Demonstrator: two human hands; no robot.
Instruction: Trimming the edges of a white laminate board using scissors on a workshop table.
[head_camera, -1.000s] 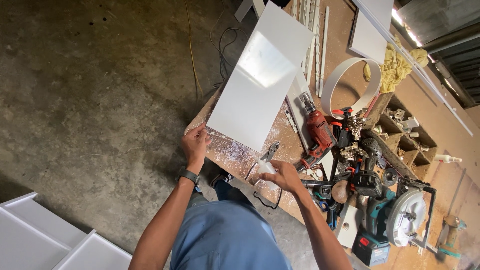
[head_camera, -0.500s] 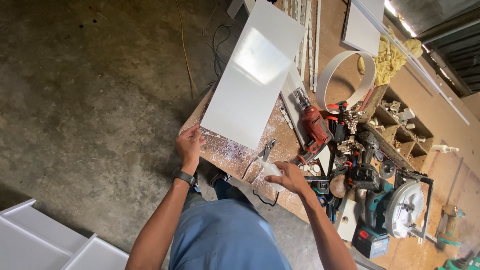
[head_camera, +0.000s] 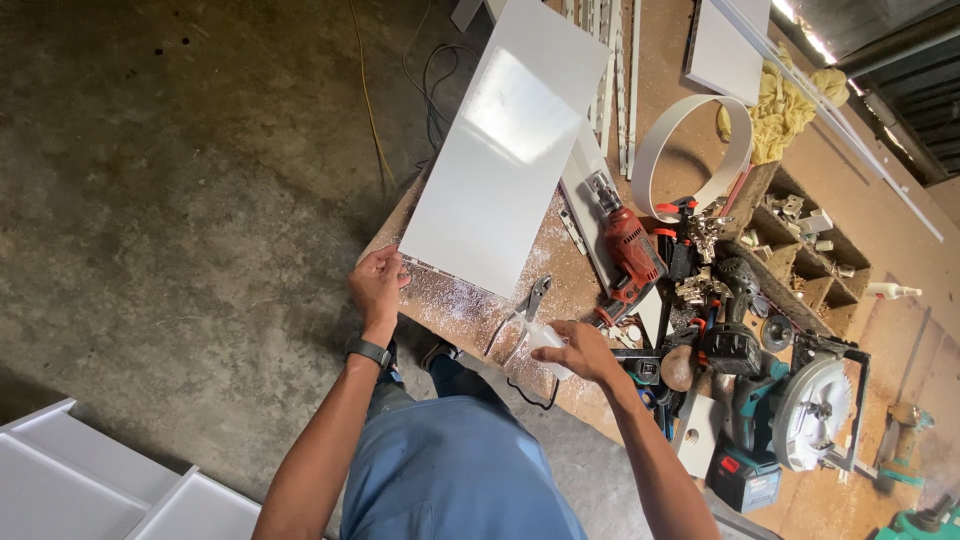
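Note:
My left hand (head_camera: 377, 286) grips the near corner of a long white panel (head_camera: 505, 150) that lies across the workbench and overhangs its edge. My right hand (head_camera: 575, 352) is closed on a small white bottle (head_camera: 545, 340), held low over the sawdust-covered bench (head_camera: 470, 310) near the panel's end. Pliers (head_camera: 528, 310) lie on the bench just beside the bottle. A dark watch sits on my left wrist.
A red power drill (head_camera: 628, 245), a coil of white edge banding (head_camera: 690, 160), a circular saw (head_camera: 815, 410), a cordless tool, clamps and small parts crowd the bench's right side. A yellow rag (head_camera: 780, 110) lies further back. White panels (head_camera: 90, 480) rest on the concrete floor, cables beyond.
My right hand with the bottle has moved slightly towards the panel's end. My left hand stays on the panel corner.

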